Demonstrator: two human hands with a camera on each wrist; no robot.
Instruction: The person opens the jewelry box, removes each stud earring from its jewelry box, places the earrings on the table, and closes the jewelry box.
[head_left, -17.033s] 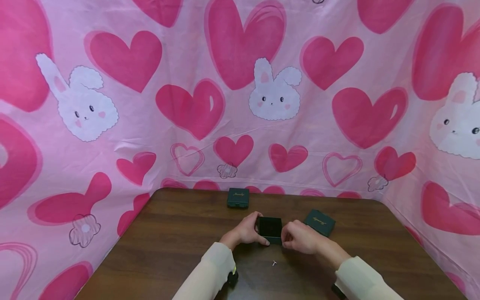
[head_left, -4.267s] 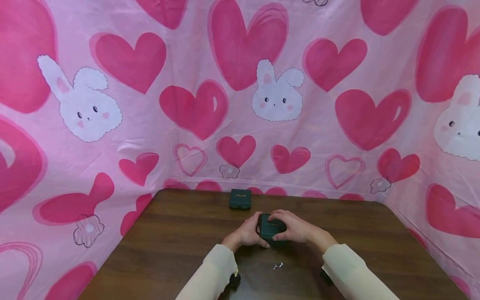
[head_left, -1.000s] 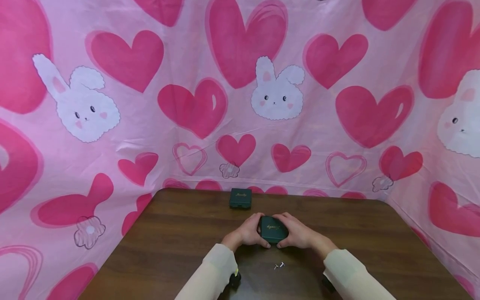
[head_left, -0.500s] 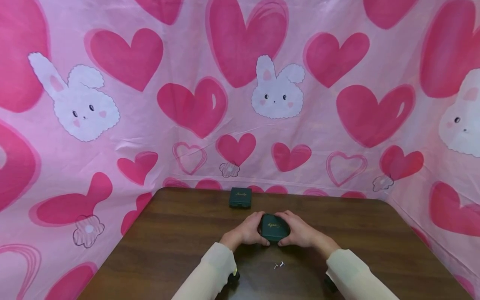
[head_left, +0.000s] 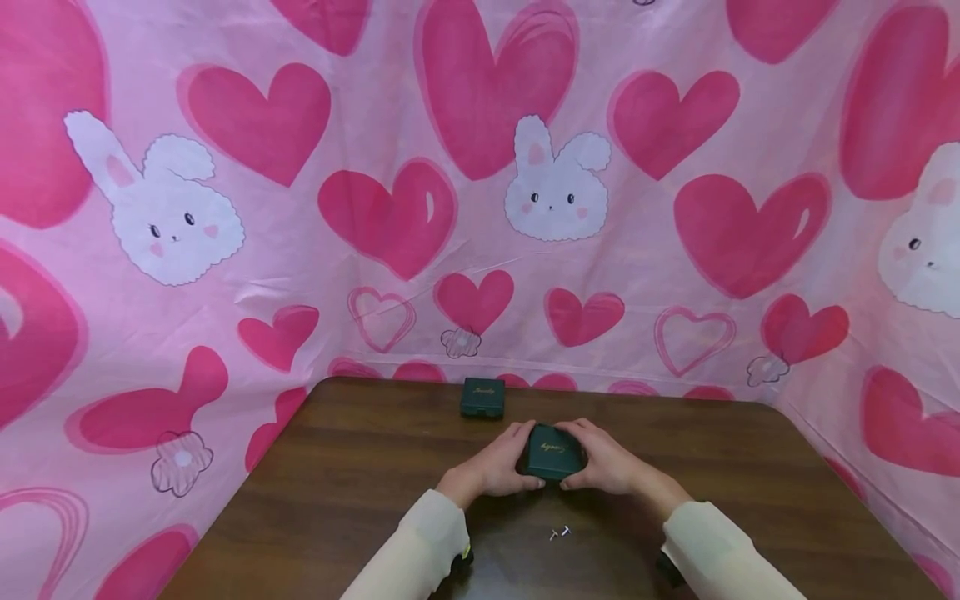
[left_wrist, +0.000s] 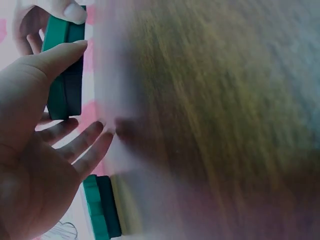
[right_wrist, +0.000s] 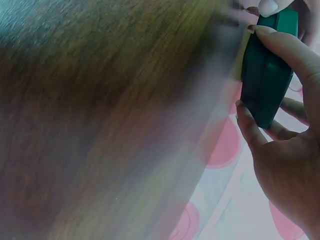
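I'm on the head view, and both hands have the dark green box (head_left: 555, 454) between them — left hand (head_left: 501, 463) on its left side, right hand (head_left: 609, 463) on its right. Each is gripping, thumb on the near side and fingers around toward the back; in the left wrist view some left fingers stretch away from the box. Lid looks down, gold lettering on top. The box sits in the middle of the grip, turned a little to the arms. From above it's nearly square, so I can't call a long axis; edge-on it's a flat slab. Neither hand is clearly nearer. In the left wrist view pink shows under its base, so I judge it's clear of the table.

The pair of small metal pieces (head_left: 566, 531) lies on the near side of the box, a touch closer to the right thumb. The second green box (head_left: 482, 398) stands back and to the left — the left hand is nearer there, well apart from it. Below it all, a brown wood-grain table (head_left: 360, 467); around it, pink cloth (head_left: 360, 100) with hearts and rabbits.
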